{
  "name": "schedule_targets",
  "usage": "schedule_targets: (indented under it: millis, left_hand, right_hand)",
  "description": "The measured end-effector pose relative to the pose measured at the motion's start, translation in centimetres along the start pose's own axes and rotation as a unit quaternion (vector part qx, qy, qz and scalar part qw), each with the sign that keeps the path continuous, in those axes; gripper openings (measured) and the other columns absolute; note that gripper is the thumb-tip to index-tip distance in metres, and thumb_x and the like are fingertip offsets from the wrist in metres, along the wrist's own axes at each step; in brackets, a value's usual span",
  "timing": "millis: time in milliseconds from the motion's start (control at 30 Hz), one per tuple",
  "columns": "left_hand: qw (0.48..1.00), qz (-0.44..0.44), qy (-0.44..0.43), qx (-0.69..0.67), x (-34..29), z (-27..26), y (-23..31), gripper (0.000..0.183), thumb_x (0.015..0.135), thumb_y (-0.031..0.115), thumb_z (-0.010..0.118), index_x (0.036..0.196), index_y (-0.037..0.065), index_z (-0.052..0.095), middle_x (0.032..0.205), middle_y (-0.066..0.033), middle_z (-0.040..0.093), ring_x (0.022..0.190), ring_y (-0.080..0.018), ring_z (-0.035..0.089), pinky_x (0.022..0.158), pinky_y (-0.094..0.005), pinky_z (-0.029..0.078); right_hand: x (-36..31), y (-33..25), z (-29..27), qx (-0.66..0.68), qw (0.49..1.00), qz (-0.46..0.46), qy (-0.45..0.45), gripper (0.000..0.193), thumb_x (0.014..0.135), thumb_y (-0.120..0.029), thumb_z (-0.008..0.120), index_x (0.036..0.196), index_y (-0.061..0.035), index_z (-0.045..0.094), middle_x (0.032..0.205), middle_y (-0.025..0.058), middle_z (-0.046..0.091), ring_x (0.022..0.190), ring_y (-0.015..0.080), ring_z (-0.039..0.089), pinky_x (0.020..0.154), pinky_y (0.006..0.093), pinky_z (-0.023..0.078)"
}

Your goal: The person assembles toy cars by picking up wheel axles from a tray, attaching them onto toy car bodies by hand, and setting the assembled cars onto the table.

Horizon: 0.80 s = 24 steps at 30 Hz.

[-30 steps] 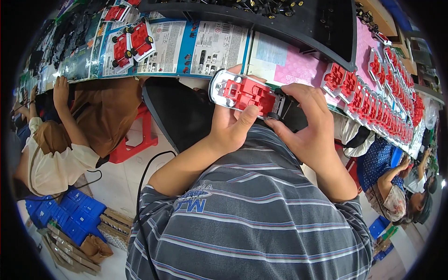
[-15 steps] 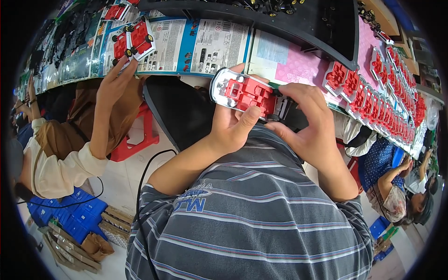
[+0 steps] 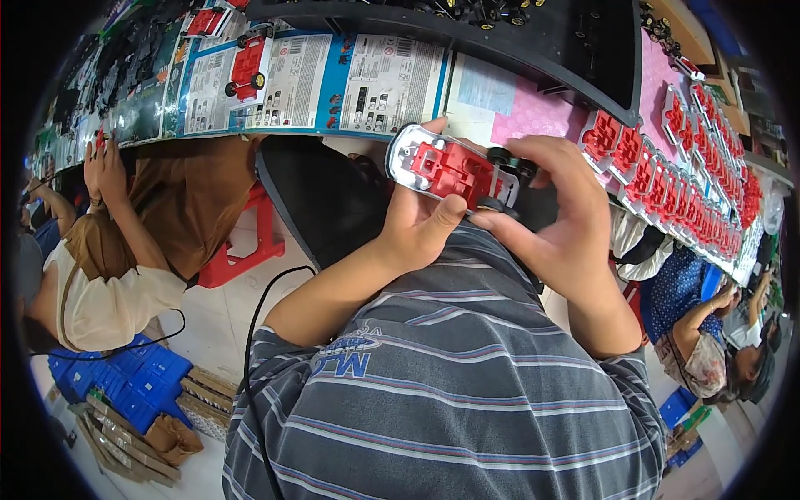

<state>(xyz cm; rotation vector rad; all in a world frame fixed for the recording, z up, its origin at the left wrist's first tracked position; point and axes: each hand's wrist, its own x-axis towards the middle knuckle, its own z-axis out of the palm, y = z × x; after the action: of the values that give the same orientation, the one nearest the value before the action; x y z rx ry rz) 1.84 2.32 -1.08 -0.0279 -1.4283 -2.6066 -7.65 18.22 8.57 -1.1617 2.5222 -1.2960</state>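
Upside down in my hands lies a toy car (image 3: pixel 456 170) with a white body shell and a red chassis plate. My left hand (image 3: pixel 423 227) is closed round its body, the thumb on the near side and fingertips showing at the far side. At the car's right end are black wheels (image 3: pixel 498 157) on an axle, lying across the chassis. The thumb of my right hand (image 3: pixel 560 215) is by the near wheel and its fingers curl round the far one. Part of the axle is hidden, so I cannot tell whether it is seated.
A black tray (image 3: pixel 375 18) with wheel axles spans the table's back. On the right stand rows of red-and-white car bodies (image 3: pixel 658 179). An overturned car (image 3: pixel 247 67) lies on the printed sheets (image 3: pixel 387 83) at left. A co-worker's hands (image 3: pixel 107 171) are by the left table edge.
The car in my hands has shifted slightly right, and the wheels at its right end show more. The co-worker's hand has left the table sheets; one of the two cars there is gone.
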Motion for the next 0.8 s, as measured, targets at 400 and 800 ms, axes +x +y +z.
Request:
schedule_targets:
  millis: [400,800]
  left_hand:
    - [0.990,-0.026,-0.092,0.102,-1.1,-2.4,-1.6,0.078,0.087,0.056,0.071,0.133,-0.003,0.049,0.127,-0.0117,0.061,0.115,-0.0205,0.061,0.097,-0.0361,0.049]
    - [0.999,-0.046,-0.012,0.005,-0.3,-1.2,-0.4,0.116,0.082,0.063,0.072,0.159,0.004,0.007,0.137,-0.0183,0.053,0.123,-0.0279,0.059,0.103,-0.0422,0.049]
  right_hand:
    - [3.2,-1.2,2.8,-0.026,0.999,-0.008,-0.045,0.060,0.061,-0.022,0.092,0.111,0.0001,0.067,0.103,0.0138,0.069,0.096,0.0320,0.065,0.083,0.0380,0.052]
    - [0.1,0.5,0.2,0.099,0.995,0.005,0.010,0.066,0.063,-0.032,0.094,0.113,0.0004,0.066,0.107,0.0127,0.065,0.097,0.0229,0.065,0.077,0.0313,0.053]
